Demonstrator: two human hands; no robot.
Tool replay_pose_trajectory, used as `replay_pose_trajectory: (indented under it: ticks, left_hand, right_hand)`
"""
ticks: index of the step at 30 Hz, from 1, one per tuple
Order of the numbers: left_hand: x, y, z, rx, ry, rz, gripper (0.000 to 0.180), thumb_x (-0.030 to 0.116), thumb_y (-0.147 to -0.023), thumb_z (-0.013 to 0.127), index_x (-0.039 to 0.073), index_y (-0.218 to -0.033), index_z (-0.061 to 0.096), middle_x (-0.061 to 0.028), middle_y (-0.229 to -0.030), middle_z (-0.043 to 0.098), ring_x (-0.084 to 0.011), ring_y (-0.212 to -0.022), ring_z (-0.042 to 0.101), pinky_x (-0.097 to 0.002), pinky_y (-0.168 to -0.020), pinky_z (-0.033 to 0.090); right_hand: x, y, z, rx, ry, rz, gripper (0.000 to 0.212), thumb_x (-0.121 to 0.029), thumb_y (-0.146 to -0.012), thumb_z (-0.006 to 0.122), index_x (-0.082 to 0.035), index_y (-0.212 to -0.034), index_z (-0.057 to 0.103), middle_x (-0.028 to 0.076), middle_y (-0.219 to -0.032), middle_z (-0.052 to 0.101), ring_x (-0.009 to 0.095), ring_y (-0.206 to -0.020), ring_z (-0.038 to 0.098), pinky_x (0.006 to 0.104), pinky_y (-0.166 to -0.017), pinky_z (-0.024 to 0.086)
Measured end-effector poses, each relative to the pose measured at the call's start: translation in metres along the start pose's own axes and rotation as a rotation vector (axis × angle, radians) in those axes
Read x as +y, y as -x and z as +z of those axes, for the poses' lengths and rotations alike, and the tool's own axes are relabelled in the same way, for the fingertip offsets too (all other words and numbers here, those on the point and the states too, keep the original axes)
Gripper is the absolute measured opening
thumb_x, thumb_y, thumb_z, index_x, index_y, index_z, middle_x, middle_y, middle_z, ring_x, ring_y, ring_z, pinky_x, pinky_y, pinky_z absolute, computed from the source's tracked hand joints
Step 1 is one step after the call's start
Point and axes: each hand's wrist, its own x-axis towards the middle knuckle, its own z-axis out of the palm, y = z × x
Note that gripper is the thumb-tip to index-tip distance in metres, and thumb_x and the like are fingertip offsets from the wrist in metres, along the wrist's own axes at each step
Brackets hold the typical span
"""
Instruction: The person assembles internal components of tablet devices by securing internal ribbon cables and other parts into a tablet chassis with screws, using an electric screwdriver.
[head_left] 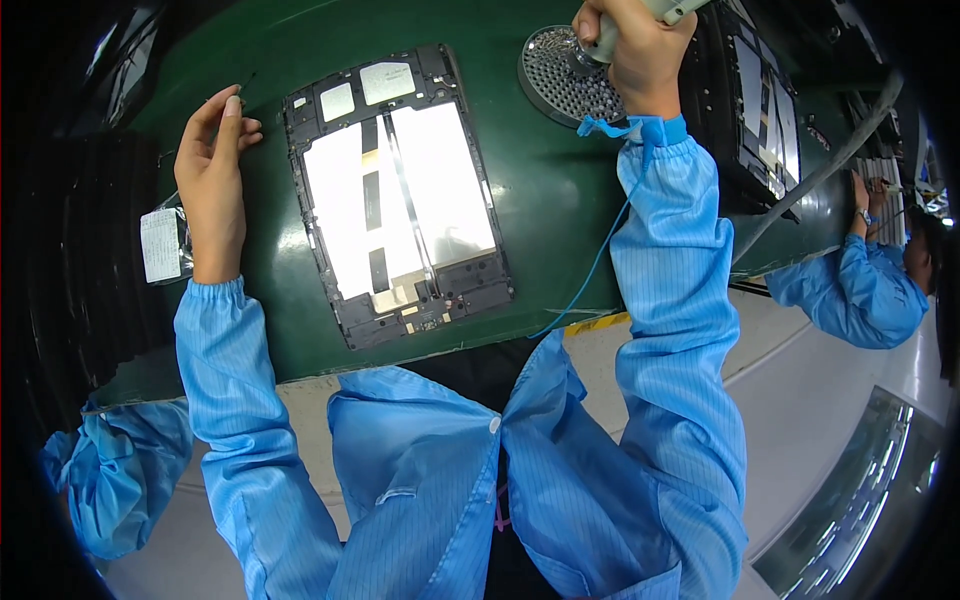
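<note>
My right hand (645, 55) is closed round a pale electric screwdriver (665, 10). The tool's lower end comes down at a round dish (570, 85) with a dotted, perforated-looking face; whether small screws sit in it I cannot tell. A blue wrist strap with a thin cord circles this wrist. On the green worktop, between my hands, lies an opened tablet-like device (400, 190) with a black frame and shiny silver plates. Left of it hovers my left hand (213, 160), thumb and forefinger pinched together. A tiny dark sliver shows near those fingertips, too small to name.
Similar black-framed panels (760, 110) are stacked at the right. A small bag with a white label (162, 244) lies beside my left wrist. A grey cable (840, 160) crosses at right, near a co-worker in blue (850, 285). Dark stacked shapes (75, 230) line the left.
</note>
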Motion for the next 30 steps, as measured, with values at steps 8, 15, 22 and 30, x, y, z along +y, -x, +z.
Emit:
replay_pose_trajectory:
  ticks: [8,15,22,30]
  left_hand:
    - [0.004,0.003,-0.002,-0.031,0.028,-0.017,0.032,0.023,-0.099,0.065,0.002,-0.122,0.067,-0.0081,-0.104,0.067,-0.0128,-0.09,0.064,-0.026,-0.085,0.054]
    - [0.003,0.002,-0.004,-0.054,0.065,-0.002,0.028,0.019,-0.097,0.068,0.001,-0.118,0.069,-0.0062,-0.1,0.068,-0.0115,-0.088,0.062,-0.0247,-0.081,0.051]
    - [0.004,0.001,-0.011,-0.172,0.101,0.021,0.027,0.021,-0.093,0.072,0.002,-0.112,0.073,-0.0037,-0.102,0.071,-0.01,-0.088,0.062,-0.0238,-0.081,0.05]
    - [0.014,-0.017,-0.012,-0.344,-0.132,-0.066,0.029,0.028,-0.09,0.075,0.007,-0.109,0.076,-0.0026,-0.093,0.073,-0.008,-0.08,0.061,-0.0224,-0.064,0.045]
  right_hand:
    - [-0.003,0.002,0.001,0.014,-0.012,0.019,0.029,0.007,-0.077,0.051,0.007,-0.104,0.063,0.019,-0.095,0.073,0.013,-0.05,0.056,0.0239,-0.047,0.047]
    - [0.013,-0.004,-0.003,0.044,0.295,-0.021,0.029,0.007,-0.078,0.051,0.007,-0.104,0.062,0.02,-0.095,0.072,0.013,-0.051,0.055,0.0238,-0.048,0.047]
    - [0.018,-0.008,-0.017,-0.073,0.141,-0.183,0.021,-0.001,-0.081,0.064,0.0,-0.061,0.064,0.003,-0.056,0.063,0.012,-0.05,0.061,0.0258,-0.052,0.047]
    - [0.01,-0.001,-0.009,-0.045,-0.029,-0.079,0.025,0.006,-0.082,0.055,0.011,-0.103,0.066,0.024,-0.1,0.073,0.013,-0.054,0.055,0.0268,-0.053,0.048]
